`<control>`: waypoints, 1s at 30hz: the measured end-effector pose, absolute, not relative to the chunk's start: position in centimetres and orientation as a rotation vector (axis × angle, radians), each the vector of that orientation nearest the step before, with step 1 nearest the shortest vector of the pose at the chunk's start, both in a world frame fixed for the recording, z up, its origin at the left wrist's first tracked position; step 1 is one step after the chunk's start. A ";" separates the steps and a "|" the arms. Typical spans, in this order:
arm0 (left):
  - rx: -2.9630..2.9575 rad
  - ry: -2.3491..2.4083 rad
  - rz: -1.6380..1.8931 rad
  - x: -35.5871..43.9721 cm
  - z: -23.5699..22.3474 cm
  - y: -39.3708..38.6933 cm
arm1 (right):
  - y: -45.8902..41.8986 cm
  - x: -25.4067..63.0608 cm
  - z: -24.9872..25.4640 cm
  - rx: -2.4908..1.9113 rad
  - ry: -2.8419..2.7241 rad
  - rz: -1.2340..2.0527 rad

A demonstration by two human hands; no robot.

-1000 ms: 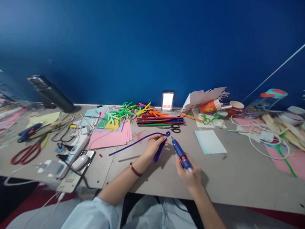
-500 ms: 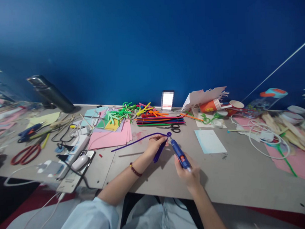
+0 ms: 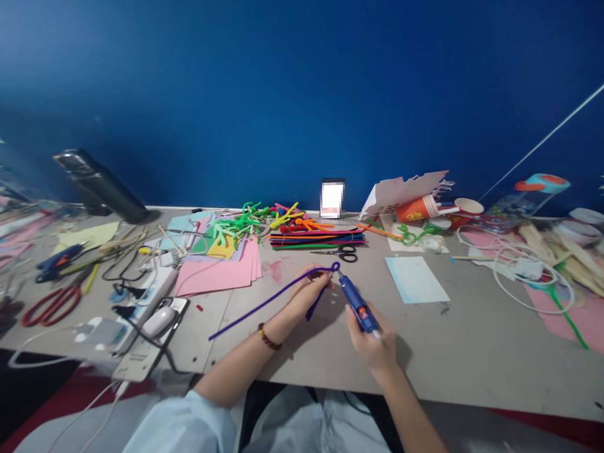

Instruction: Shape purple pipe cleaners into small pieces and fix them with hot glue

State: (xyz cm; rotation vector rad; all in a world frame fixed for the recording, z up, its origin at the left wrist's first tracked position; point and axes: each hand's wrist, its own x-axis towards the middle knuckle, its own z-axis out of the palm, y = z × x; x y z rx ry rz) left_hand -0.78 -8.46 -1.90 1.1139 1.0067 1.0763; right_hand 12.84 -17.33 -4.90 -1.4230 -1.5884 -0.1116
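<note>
Both my forearms cross the near edge of the grey bench [image 3: 465,359]. R grip [image 3: 374,339]: wrapped round a blue glue gun [image 3: 352,295], nozzle angled up-L, can't tell if touching. L grip [image 3: 309,291]: pinched tight on a purple pipe cleaner [image 3: 265,306], loop by the nozzle, long tail out L. Gap btwn gun & pale-blue sheet [image 3: 417,280]. Beyond: black-handled scissors [image 3: 347,254], pipe-cleaner bundle [image 3: 317,240], then blue wall [image 3: 297,88].

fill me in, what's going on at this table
One person's left hand pinches purple pipe cleaners, with a small loop poking past its grip. The right hand holds a blue glue gun, its nozzle by the loop; whether they touch is too small to tell. Scissors and a colourful bundle lie beyond.
</note>
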 end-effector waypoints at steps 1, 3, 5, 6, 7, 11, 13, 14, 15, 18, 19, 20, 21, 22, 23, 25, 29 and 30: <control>1.154 1.019 1.096 -0.9 -1.8 -8.6 | -17.3 12.8 -4.9 -1.425 -1.591 -0.112; 1.204 1.013 1.115 -1.0 -1.8 -8.7 | -17.4 12.9 -4.9 -1.421 -1.581 -0.127; 1.241 0.996 1.145 -1.1 -2.0 -8.7 | -17.4 12.9 -5.0 -1.420 -1.558 -0.130; 1.246 0.997 1.151 -1.1 -2.2 -8.7 | -17.4 13.0 -5.0 -1.423 -1.543 -0.126; 1.230 1.019 1.174 -1.1 -2.2 -8.7 | -17.4 13.1 -5.0 -1.427 -1.527 -0.116; 1.198 1.027 1.133 -1.0 -2.1 -8.5 | -17.6 13.2 -5.1 -1.459 -1.385 0.133; 1.054 1.028 1.058 -0.8 -2.2 -8.2 | -17.8 13.2 -4.9 -1.450 -1.239 0.465; 0.937 1.030 1.057 -0.7 -2.3 -8.0 | -17.9 13.2 -4.7 -1.418 -1.145 0.653; 0.850 1.035 1.063 -0.5 -2.5 -7.7 | -18.0 13.2 -4.4 -1.365 -1.045 0.827; 0.771 0.999 1.078 -0.3 -3.1 -7.1 | -18.2 13.5 -3.3 -1.158 -0.769 1.175; 0.761 0.990 1.078 -0.3 -3.3 -7.0 | -18.2 13.8 -2.9 -1.107 -0.696 1.249; 0.753 0.983 1.077 -0.3 -3.4 -7.0 | -18.2 14.1 -2.5 -1.068 -0.634 1.319; 0.747 0.977 1.075 -0.4 -3.4 -6.9 | -18.1 14.6 -2.2 -1.041 -0.584 1.380; 0.743 0.974 1.074 -0.4 -3.5 -7.0 | -18.1 15.2 -2.0 -1.025 -0.549 1.421; 0.740 0.973 1.072 -0.5 -3.4 -7.0 | -18.1 16.0 -1.9 -1.020 -0.522 1.446; 0.733 0.976 1.065 -0.5 -3.4 -7.1 | -18.1 18.1 -1.9 -1.057 -0.488 1.469; 0.714 0.975 1.053 -0.5 -3.3 -7.1 | -18.0 23.9 -2.5 -1.297 -0.485 1.335; 0.712 0.978 1.054 -0.5 -3.2 -7.1 | -17.8 25.5 -2.6 -1.377 -0.499 1.270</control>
